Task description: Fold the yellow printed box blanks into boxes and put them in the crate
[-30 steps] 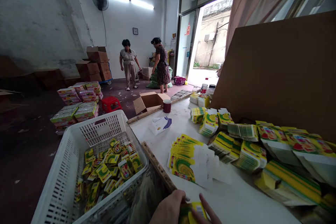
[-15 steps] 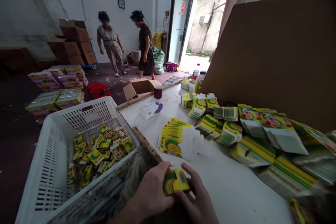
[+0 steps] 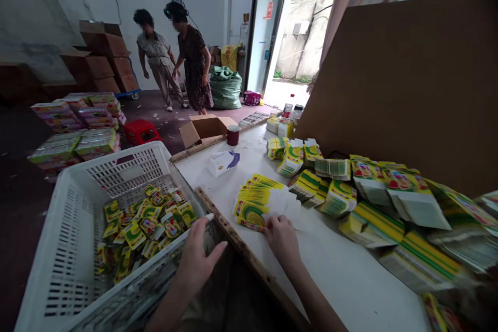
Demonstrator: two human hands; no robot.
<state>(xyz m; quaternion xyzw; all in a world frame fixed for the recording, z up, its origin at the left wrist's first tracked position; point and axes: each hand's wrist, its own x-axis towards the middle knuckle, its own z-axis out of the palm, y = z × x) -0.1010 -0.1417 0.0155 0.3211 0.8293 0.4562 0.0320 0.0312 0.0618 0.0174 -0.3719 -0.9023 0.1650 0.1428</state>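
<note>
My left hand (image 3: pixel 198 257) hovers at the near rim of the white plastic crate (image 3: pixel 73 249), fingers spread and empty. Inside the crate lies a heap of small folded yellow-green boxes (image 3: pixel 143 223). My right hand (image 3: pixel 280 236) rests on the white table (image 3: pixel 346 275), its fingertips on the near edge of a fanned stack of flat yellow-green cartons (image 3: pixel 259 202). Whether the fingers pinch a carton I cannot make out.
More stacks of flat cartons (image 3: pixel 373 207) line the table's right side against a big cardboard sheet (image 3: pixel 404 78). A tissue pack (image 3: pixel 222 162) and a dark red cup (image 3: pixel 233 135) stand farther back. Two people (image 3: pixel 175 57) stand by an open box (image 3: pixel 204 128), floor stacks and a red stool (image 3: pixel 140 132).
The folded box held in both hands is gone from them. My left hand moved to the crate rim and opened; my right reached forward to the carton stack. The two people walked nearer.
</note>
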